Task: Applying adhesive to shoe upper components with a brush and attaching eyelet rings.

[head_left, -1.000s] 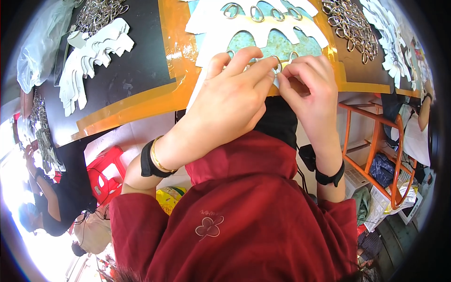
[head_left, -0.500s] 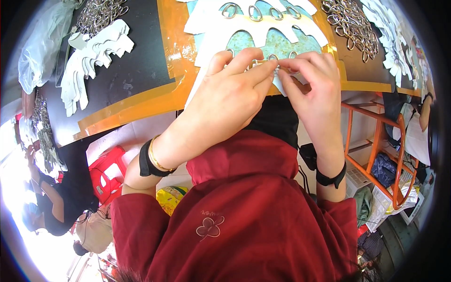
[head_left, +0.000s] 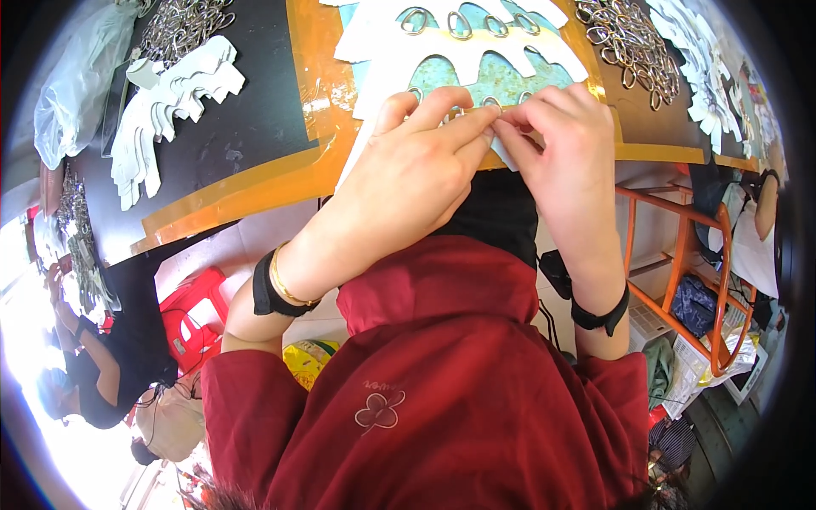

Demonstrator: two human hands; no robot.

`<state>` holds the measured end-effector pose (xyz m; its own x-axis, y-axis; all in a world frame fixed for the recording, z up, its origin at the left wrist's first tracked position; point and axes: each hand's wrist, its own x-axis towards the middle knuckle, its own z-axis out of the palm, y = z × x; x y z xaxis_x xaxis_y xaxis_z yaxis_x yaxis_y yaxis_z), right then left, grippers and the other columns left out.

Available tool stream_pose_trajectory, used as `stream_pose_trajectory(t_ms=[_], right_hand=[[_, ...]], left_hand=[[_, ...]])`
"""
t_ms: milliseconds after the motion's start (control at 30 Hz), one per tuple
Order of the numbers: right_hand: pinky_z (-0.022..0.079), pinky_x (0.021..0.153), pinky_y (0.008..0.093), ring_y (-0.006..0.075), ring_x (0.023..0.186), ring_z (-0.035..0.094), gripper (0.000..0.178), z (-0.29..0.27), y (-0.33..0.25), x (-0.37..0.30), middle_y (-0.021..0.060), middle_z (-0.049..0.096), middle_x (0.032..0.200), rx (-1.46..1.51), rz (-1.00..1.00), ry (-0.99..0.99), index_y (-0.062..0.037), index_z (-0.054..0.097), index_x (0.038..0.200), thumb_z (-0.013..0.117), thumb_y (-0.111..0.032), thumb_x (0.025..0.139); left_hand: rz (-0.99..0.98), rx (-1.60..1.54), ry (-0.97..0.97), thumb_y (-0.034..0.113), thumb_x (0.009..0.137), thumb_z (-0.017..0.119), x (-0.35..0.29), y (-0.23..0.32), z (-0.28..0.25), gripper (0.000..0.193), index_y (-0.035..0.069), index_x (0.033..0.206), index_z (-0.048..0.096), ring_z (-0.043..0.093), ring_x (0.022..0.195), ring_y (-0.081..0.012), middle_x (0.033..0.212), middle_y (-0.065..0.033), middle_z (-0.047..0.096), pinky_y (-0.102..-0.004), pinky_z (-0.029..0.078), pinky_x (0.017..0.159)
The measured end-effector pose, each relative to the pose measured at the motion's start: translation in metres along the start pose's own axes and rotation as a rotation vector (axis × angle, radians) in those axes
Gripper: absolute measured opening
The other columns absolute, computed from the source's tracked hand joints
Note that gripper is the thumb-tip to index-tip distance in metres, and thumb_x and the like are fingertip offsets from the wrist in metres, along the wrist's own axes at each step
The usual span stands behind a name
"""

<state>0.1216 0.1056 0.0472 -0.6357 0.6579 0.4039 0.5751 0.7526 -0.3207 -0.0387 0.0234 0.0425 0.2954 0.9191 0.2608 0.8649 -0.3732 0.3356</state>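
Observation:
A white scalloped piece (head_left: 463, 51) with finger-like tabs lies before me on a blue-green patterned surface (head_left: 442, 78). Several silver teardrop-shaped metal rings (head_left: 460, 25) sit along its far tabs. My left hand (head_left: 416, 161) rests over the nearest white piece, index finger and thumb closing on a tab beside a metal ring (head_left: 491, 101). Against that fingertip, my right hand (head_left: 565, 140) pinches the same tab, thumb and index finger together. The fingers cover most of the tab and part of the nearest row of rings.
Piles of metal rings lie at left (head_left: 187, 30) and right (head_left: 625, 42), with stacked white pieces (head_left: 174, 102) beside them. Orange tape (head_left: 229, 191) edges the black table. An orange metal-framed stool (head_left: 680, 263) stands at right, a red plastic stool (head_left: 195, 319) at left. Other people sit nearby.
My right hand has shifted slightly left, its thumb and index finger now closed at the left fingertip. The left hand stays almost in place.

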Motion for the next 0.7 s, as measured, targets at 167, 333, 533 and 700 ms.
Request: stream_pose_trajectory(t_ms=[167, 333, 533, 700], right_hand=[[0.038, 0.067, 0.0365, 0.0229, 0.071, 0.051, 0.012, 0.004, 0.0, -0.004, 0.0018, 0.056, 0.069, 0.126, 0.076, 0.022, -0.0072, 0.058, 0.069, 0.07, -0.009, 0.07], [0.035, 0.071, 0.0339, 0.0199, 0.072, 0.052, 0.011, 0.007, -0.003, -0.012, 0.0, 0.056, 0.07, 0.157, 0.145, 0.062, -0.0084, 0.058, 0.069, 0.069, -0.01, 0.071], [0.035, 0.072, 0.0329, 0.0176, 0.073, 0.053, 0.011, 0.006, 0.003, -0.016, -0.0012, 0.058, 0.072, 0.215, 0.234, 0.075, -0.0089, 0.06, 0.071, 0.071, -0.01, 0.071], [0.035, 0.072, 0.0329, 0.0173, 0.074, 0.053, 0.011, 0.005, 0.002, -0.018, -0.0015, 0.058, 0.072, 0.211, 0.256, 0.061, -0.0089, 0.061, 0.071, 0.071, -0.01, 0.071]], left_hand=[[-0.011, 0.036, 0.051, 0.002, 0.069, 0.062, 0.0, 0.005, 0.001, 0.036, 0.006, 0.104, 0.062, 0.049, 0.114, -0.0221, 0.123, -0.0021, 0.056, -0.0401, 0.035, 0.089], [0.004, 0.038, 0.025, 0.003, 0.069, 0.062, 0.001, 0.002, 0.001, 0.036, 0.004, 0.105, 0.062, 0.05, 0.112, -0.0218, 0.121, -0.0025, 0.057, -0.0392, 0.035, 0.089], [-0.051, 0.069, 0.027, 0.004, 0.069, 0.062, 0.0, 0.008, -0.002, 0.037, 0.006, 0.106, 0.062, 0.051, 0.111, -0.0221, 0.12, -0.0014, 0.058, -0.0382, 0.036, 0.087], [-0.08, 0.011, 0.0, 0.004, 0.069, 0.063, 0.003, 0.009, -0.006, 0.037, 0.008, 0.106, 0.062, 0.051, 0.11, -0.0223, 0.12, -0.0006, 0.059, -0.0396, 0.035, 0.087]])
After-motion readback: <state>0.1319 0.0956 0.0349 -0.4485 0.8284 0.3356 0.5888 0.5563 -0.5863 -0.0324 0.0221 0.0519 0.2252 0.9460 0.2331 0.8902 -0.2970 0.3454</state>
